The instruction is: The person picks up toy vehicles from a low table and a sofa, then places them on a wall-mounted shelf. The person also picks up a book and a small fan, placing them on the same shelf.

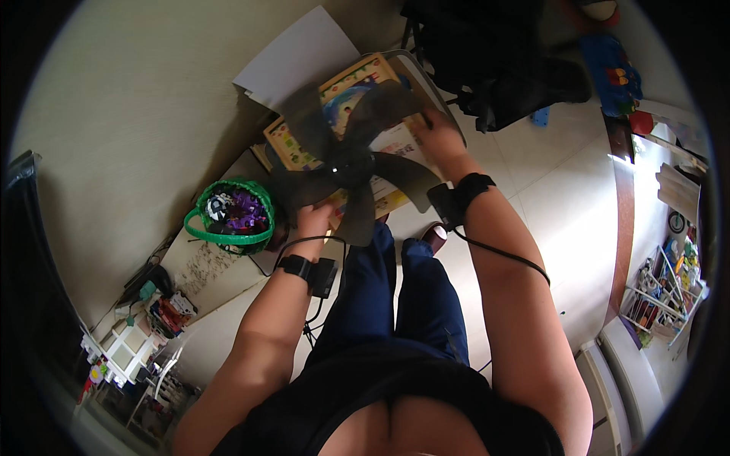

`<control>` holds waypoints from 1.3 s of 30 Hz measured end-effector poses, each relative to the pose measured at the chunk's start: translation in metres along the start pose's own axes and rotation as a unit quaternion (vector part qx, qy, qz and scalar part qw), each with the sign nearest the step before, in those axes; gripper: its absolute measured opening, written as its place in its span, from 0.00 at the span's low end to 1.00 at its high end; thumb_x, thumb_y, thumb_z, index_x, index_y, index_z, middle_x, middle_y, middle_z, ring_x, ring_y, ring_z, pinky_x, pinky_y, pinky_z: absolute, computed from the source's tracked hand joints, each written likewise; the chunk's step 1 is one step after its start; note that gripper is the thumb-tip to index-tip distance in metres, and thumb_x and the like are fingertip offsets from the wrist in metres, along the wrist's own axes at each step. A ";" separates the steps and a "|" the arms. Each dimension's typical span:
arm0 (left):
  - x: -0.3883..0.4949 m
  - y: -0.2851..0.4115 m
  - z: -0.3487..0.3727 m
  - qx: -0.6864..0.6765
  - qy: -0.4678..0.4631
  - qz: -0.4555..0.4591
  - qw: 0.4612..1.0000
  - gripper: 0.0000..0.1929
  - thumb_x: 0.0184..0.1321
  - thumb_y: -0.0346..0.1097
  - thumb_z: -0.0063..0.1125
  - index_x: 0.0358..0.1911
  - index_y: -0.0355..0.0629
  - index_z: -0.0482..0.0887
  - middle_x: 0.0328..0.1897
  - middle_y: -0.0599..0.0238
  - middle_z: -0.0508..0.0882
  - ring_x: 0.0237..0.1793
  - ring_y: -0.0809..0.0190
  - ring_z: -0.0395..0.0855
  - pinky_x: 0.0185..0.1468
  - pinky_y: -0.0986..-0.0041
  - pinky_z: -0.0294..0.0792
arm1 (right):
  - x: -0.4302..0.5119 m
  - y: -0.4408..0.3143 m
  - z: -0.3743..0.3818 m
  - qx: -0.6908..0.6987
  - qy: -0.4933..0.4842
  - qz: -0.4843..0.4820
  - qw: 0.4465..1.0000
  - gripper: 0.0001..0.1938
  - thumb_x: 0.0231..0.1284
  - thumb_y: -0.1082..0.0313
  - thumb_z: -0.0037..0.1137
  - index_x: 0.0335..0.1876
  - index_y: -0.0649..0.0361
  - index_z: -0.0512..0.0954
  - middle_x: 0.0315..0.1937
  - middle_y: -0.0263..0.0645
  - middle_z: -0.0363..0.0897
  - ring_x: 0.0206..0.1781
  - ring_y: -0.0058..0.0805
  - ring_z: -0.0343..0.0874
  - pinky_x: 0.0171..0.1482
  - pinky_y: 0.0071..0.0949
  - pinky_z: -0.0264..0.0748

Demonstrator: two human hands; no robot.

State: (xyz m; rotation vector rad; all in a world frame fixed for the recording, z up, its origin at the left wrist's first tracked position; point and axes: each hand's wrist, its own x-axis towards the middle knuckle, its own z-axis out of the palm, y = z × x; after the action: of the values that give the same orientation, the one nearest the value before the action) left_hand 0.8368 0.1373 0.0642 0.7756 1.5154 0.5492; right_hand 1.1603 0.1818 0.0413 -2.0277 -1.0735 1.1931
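A dark, translucent plastic fan impeller (352, 165) with several curved blades spreads out before me, seen over the boards behind it. My left hand (315, 219) holds the edge of its lower left blade; the blade hides part of the fingers. At the upper right, my right hand (438, 137) grips the tip of another blade, and its fingers are partly hidden too. Beneath the impeller lies a wooden-framed picture board (365, 71) with colourful print. A white printed sheet (393, 149) shows between the blades. Both wrists wear black straps with small cabled boxes.
To the left, a green basket (197, 228) of toys stands on a white low surface (211, 279). White sheets (296, 57) lean against the wall. A black cloth-covered object (490, 57) stands at the upper right. A white rack (664, 308) with assorted items is at the far right.
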 end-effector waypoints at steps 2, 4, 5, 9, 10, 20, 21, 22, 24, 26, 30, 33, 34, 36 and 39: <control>0.002 0.005 0.013 0.022 -0.003 -0.028 0.999 0.14 0.58 0.31 0.63 0.47 0.35 0.85 0.44 0.63 0.87 0.44 0.62 0.84 0.50 0.71 0.74 | 0.004 0.005 -0.007 0.026 0.014 -0.002 1.000 0.26 0.62 0.54 0.57 0.63 0.57 0.74 0.54 0.53 0.80 0.58 0.51 0.78 0.58 0.39 0.74; 0.001 0.010 0.020 0.039 -0.010 -0.036 0.999 0.14 0.58 0.33 0.63 0.46 0.35 0.86 0.44 0.63 0.87 0.45 0.63 0.84 0.50 0.71 0.74 | 0.009 0.009 -0.012 0.039 0.024 -0.018 0.999 0.25 0.63 0.54 0.55 0.63 0.58 0.73 0.54 0.54 0.80 0.58 0.53 0.77 0.59 0.40 0.73; 0.001 0.014 0.022 0.049 -0.023 -0.021 0.998 0.14 0.59 0.34 0.64 0.46 0.35 0.86 0.45 0.63 0.88 0.45 0.63 0.84 0.50 0.71 0.73 | 0.012 0.010 -0.013 0.037 0.028 -0.011 0.999 0.24 0.64 0.54 0.54 0.62 0.58 0.73 0.54 0.54 0.80 0.58 0.54 0.77 0.59 0.40 0.73; 0.011 0.025 0.024 0.284 0.004 0.253 0.925 0.15 0.51 0.33 0.67 0.44 0.41 0.86 0.43 0.56 0.87 0.44 0.48 0.84 0.49 0.63 0.75 | 0.027 0.013 -0.024 0.042 0.012 -0.005 0.999 0.23 0.66 0.53 0.50 0.60 0.58 0.74 0.55 0.53 0.79 0.59 0.53 0.77 0.60 0.41 0.72; 0.014 0.026 0.023 0.315 0.026 0.286 0.904 0.16 0.46 0.36 0.69 0.41 0.41 0.87 0.42 0.51 0.86 0.44 0.42 0.83 0.49 0.60 0.75 | 0.027 0.013 -0.022 0.025 0.017 0.000 1.000 0.22 0.66 0.53 0.50 0.60 0.58 0.75 0.55 0.52 0.79 0.59 0.53 0.77 0.60 0.41 0.72; 0.009 0.008 0.007 0.395 0.106 0.234 0.882 0.43 0.45 0.46 0.75 0.62 0.28 0.69 0.66 0.34 0.70 0.68 0.35 0.64 0.70 0.52 0.60 | -0.002 0.019 -0.023 -0.078 0.142 -0.039 0.986 0.21 0.69 0.58 0.50 0.63 0.59 0.74 0.59 0.60 0.75 0.65 0.57 0.70 0.60 0.44 0.72; 0.002 0.008 0.001 0.429 0.103 0.149 0.885 0.44 0.45 0.46 0.75 0.63 0.26 0.68 0.67 0.33 0.69 0.68 0.35 0.64 0.71 0.52 0.59 | -0.017 0.023 -0.028 -0.079 0.157 -0.090 0.980 0.22 0.68 0.62 0.51 0.65 0.61 0.71 0.57 0.59 0.76 0.63 0.59 0.71 0.61 0.44 0.71; -0.006 0.012 -0.010 0.401 0.071 0.163 0.899 0.44 0.46 0.44 0.74 0.64 0.26 0.66 0.68 0.34 0.69 0.69 0.36 0.64 0.71 0.53 0.59 | -0.038 0.029 -0.032 -0.066 0.156 -0.074 0.983 0.23 0.68 0.62 0.52 0.66 0.60 0.70 0.58 0.57 0.75 0.64 0.58 0.70 0.63 0.45 0.69; -0.027 0.022 -0.033 0.319 0.004 0.117 0.941 0.43 0.49 0.39 0.72 0.67 0.27 0.63 0.70 0.36 0.68 0.70 0.40 0.65 0.72 0.57 0.59 | -0.091 0.048 -0.044 -0.071 0.177 -0.096 0.977 0.23 0.66 0.63 0.53 0.65 0.58 0.70 0.59 0.54 0.74 0.64 0.55 0.70 0.66 0.45 0.67; -0.051 0.031 -0.050 0.260 -0.001 0.121 0.958 0.40 0.54 0.32 0.67 0.70 0.29 0.60 0.69 0.39 0.70 0.69 0.46 0.69 0.71 0.61 0.61 | -0.150 0.072 -0.057 -0.090 0.190 -0.082 0.974 0.22 0.65 0.66 0.55 0.64 0.58 0.71 0.59 0.53 0.74 0.64 0.53 0.70 0.66 0.43 0.68; -0.092 0.066 -0.074 0.222 -0.054 0.174 0.958 0.32 0.65 0.24 0.51 0.73 0.35 0.56 0.50 0.50 0.83 0.50 0.56 0.82 0.63 0.66 0.68 | -0.285 0.122 -0.104 -0.100 0.147 0.140 0.974 0.19 0.66 0.67 0.54 0.62 0.57 0.75 0.53 0.51 0.80 0.58 0.50 0.77 0.61 0.42 0.73; -0.120 0.111 -0.076 0.168 -0.132 0.108 0.971 0.28 0.70 0.26 0.45 0.73 0.38 0.58 0.31 0.65 0.83 0.33 0.69 0.80 0.46 0.75 0.74 | -0.391 0.141 -0.133 0.062 0.131 0.306 0.941 0.12 0.68 0.61 0.55 0.47 0.58 0.83 0.32 0.42 0.86 0.35 0.33 0.84 0.40 0.33 0.79; -0.128 0.128 -0.075 0.228 -0.145 0.106 0.957 0.28 0.69 0.25 0.47 0.72 0.38 0.60 0.29 0.67 0.81 0.32 0.70 0.79 0.43 0.75 0.74 | -0.428 0.142 -0.141 0.046 0.153 0.321 0.933 0.13 0.68 0.58 0.55 0.44 0.58 0.84 0.29 0.40 0.85 0.32 0.29 0.83 0.38 0.31 0.78; -0.135 0.155 -0.062 0.287 -0.180 0.142 0.930 0.28 0.66 0.25 0.52 0.71 0.39 0.64 0.27 0.70 0.78 0.31 0.71 0.78 0.40 0.77 0.73 | -0.489 0.140 -0.152 0.030 0.212 0.343 0.915 0.18 0.69 0.51 0.55 0.38 0.61 0.85 0.23 0.41 0.83 0.26 0.28 0.81 0.33 0.30 0.77; -0.139 0.184 -0.032 0.314 -0.221 0.225 0.896 0.28 0.57 0.24 0.61 0.64 0.42 0.74 0.39 0.68 0.80 0.41 0.67 0.80 0.48 0.75 0.75 | -0.562 0.136 -0.154 0.087 0.255 0.403 0.875 0.13 0.67 0.60 0.55 0.39 0.63 0.83 0.25 0.40 0.82 0.20 0.26 0.76 0.28 0.27 0.75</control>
State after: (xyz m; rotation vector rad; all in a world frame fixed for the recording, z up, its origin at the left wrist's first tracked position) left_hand 0.8309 0.1582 0.2956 1.6613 1.0733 0.1733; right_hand 1.1843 -0.3745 0.2604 -2.5057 0.1746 0.9396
